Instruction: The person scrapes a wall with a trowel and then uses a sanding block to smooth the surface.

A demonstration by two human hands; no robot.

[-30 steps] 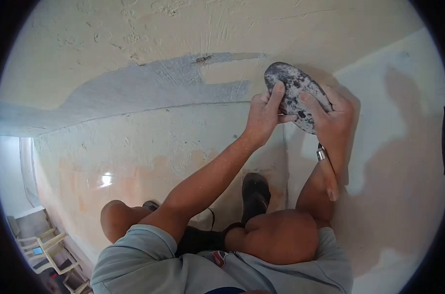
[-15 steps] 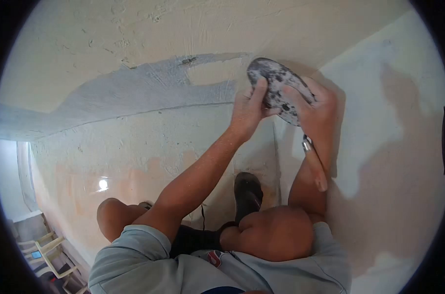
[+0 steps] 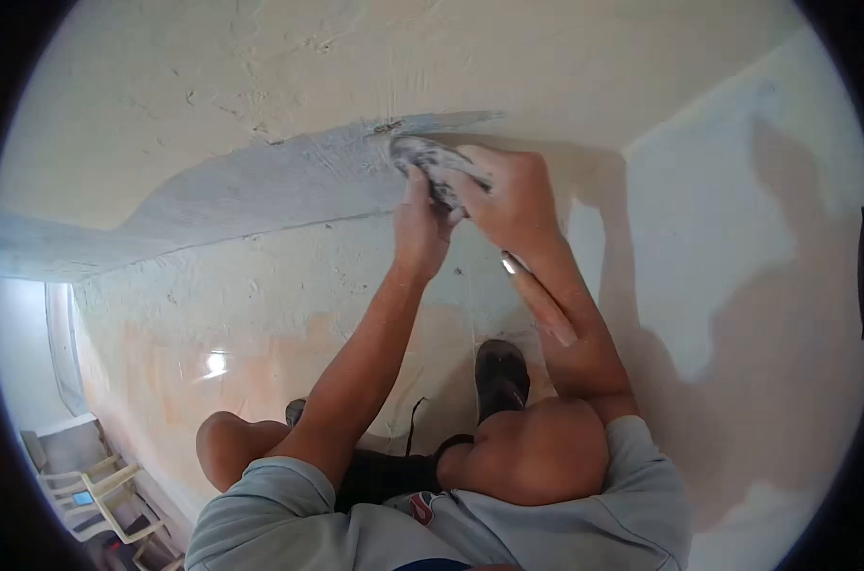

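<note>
A flat, rounded disc (image 3: 438,164), mottled dark and white, is held between both hands close to the wall, beside the grey patch (image 3: 289,181). My left hand (image 3: 422,221) grips its lower left side, thumb on the mottled face. My right hand (image 3: 508,195) is closed on its right side, fingers partly hidden. Below my right wrist sticks out a tool's wooden handle (image 3: 544,306) with a metal collar; its other end is hidden, so I cannot tell how it is held. Pale dust covers my fingers.
The pale floor (image 3: 260,314) has pinkish smears. My shod foot (image 3: 501,376) is below the hands, near the right-hand wall (image 3: 717,285). Light-coloured chairs (image 3: 118,495) stand at the lower left. A dark cord (image 3: 413,426) lies between my legs.
Both hands and the mottled disc have moved left, over the part where the pale strip in the grey patch showed. The wooden handle has shifted left and up with my right arm.
</note>
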